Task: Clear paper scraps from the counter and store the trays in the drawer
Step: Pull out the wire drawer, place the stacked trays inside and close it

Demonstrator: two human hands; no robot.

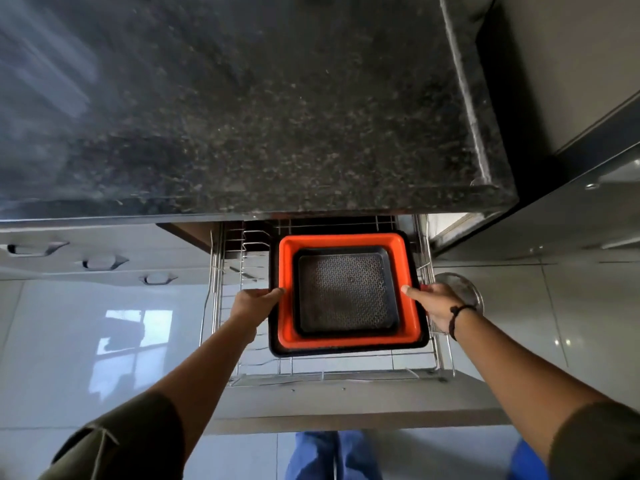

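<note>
Over the open drawer [332, 375], both hands, left [254, 301] and right [438, 304], grip opposite edges of the nested trays [346, 342].

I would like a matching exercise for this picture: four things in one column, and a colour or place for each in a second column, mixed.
Things:
1. middle tray
2. smallest tray
3. left hand
4. counter

Descriptions:
A. dark speckled stone
B. orange
C. black, patterned floor
D. gripping the stack's left edge

Pairs: 1-B, 2-C, 3-D, 4-A
</note>
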